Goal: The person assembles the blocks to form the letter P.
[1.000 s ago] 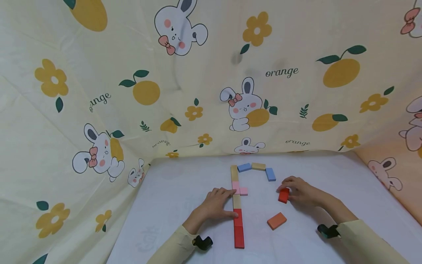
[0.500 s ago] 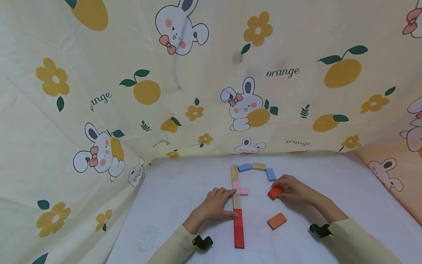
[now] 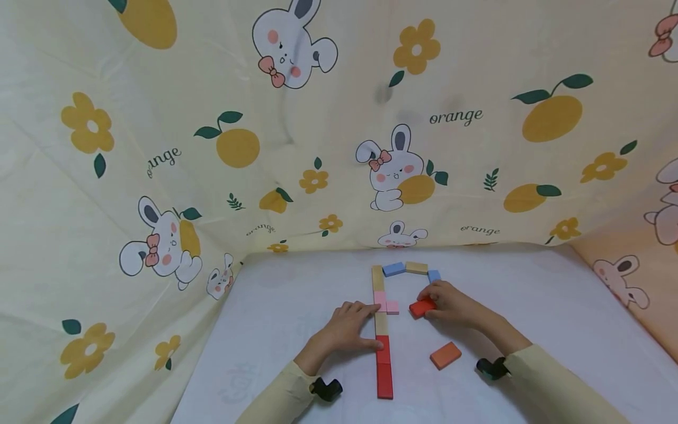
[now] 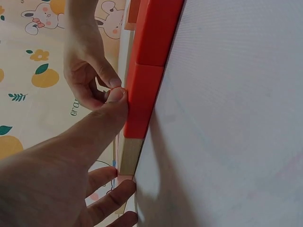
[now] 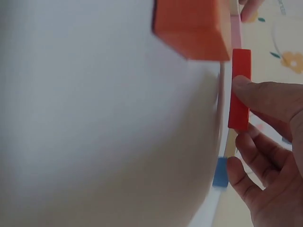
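Observation:
My right hand pinches a small red block between thumb and fingers. In the right wrist view the red block stands out just off the white surface, thumb on its broad side. My left hand rests along a straight column of blocks, fingers spread. Its thumb touches the upper of two red blocks, and a fingertip reaches the pink block farther up. A tan block lies between those. A second pink block juts out to the column's right.
From the column's tan top block, a blue block, a tan block and another blue block curve rightward, the last partly behind my right hand. An orange block lies alone nearer me. A patterned cloth hangs behind the white table.
My right hand has moved left with the red block, which has turned from near upright to lying more sideways. The left hand has stayed on the column.

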### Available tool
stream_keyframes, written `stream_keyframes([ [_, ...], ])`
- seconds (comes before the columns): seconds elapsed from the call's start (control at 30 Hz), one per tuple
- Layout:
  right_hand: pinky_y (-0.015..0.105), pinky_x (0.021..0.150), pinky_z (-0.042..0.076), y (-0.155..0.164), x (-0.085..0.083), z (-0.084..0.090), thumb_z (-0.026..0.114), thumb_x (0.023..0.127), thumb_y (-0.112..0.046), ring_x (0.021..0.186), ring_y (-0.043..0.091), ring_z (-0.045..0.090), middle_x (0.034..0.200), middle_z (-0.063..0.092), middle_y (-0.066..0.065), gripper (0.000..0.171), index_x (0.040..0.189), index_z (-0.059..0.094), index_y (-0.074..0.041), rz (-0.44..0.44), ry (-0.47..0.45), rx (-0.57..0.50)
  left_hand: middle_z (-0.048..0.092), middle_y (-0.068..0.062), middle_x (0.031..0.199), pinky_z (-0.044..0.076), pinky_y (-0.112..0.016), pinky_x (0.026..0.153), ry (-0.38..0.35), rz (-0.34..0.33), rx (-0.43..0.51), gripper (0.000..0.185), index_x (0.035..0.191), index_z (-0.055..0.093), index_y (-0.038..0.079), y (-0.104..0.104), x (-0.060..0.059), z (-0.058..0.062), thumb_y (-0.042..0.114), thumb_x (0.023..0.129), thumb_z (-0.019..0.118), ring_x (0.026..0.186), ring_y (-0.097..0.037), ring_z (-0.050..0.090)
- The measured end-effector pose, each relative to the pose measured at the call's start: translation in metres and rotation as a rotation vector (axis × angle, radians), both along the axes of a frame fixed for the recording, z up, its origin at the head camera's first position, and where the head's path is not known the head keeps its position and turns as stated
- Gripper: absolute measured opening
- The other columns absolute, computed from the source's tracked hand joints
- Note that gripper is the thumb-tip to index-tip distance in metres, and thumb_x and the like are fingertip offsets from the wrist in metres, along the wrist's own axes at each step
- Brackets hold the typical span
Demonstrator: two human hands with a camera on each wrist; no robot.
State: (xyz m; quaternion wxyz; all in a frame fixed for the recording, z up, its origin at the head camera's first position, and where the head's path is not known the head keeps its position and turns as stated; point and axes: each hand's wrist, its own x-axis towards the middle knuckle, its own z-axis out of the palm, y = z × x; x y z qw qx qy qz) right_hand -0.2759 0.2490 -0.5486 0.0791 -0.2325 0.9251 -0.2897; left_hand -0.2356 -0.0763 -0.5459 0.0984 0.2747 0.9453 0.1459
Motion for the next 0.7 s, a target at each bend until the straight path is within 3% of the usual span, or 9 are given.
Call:
stream_keyframes([
  [0.7,0.035,0.086,0.055,-0.029,-0.008,0.001,0.088,0.09,-0.019,0.102,0.018,0.055,0.11,0.064,-0.002,0.029,0.116,0.075,-0.017,-0.033,-0.022,0.046,0.057,0.001,0.15,0.043,-0.046,0.115,0.002,0.004,-0.011,0.093,0.164,0.045,0.03,0.0,-0.004,-0.006,0.067,0.086,0.08,0.138,-0.024,0.048],
])
